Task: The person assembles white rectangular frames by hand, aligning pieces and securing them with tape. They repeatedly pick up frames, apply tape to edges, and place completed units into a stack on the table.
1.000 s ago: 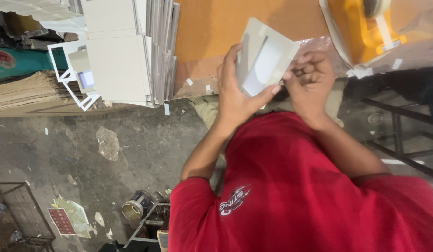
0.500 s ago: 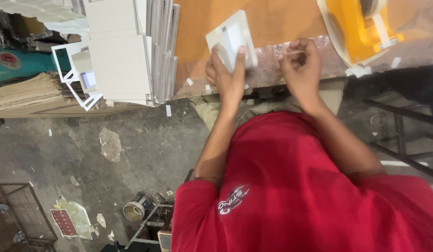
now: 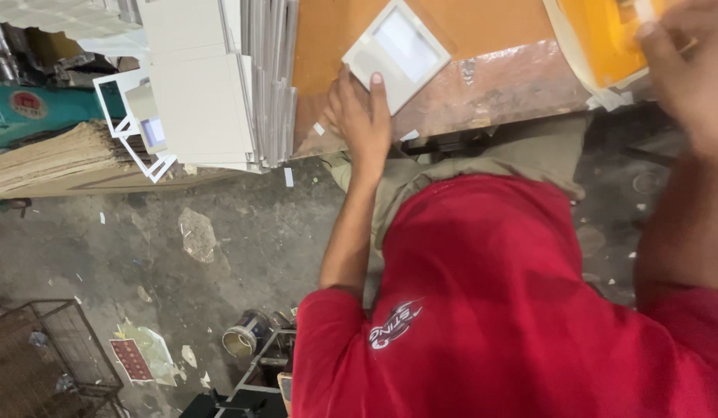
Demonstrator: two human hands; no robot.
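A flat white box with a clear window [image 3: 398,48] lies on the orange table top [image 3: 490,27]. My left hand [image 3: 360,116] holds it at its near corner, fingers laid on the white border. My right hand [image 3: 688,73] is blurred at the right edge, its fingertips at a yellow tape dispenser [image 3: 599,39] on the table. I cannot make out whether it grips the dispenser. My red shirt fills the lower right of the view.
A stack of flat white boxes [image 3: 204,85] stands left of the table, with white frames [image 3: 131,128] beside it. Below lie a dirty concrete floor, brown cardboard sheets [image 3: 42,159], a wire cage [image 3: 42,356] and a small can [image 3: 243,337].
The white box was held up in both hands; now it lies flat on the table under my left hand. My right hand has let go and moved right to the yellow dispenser.
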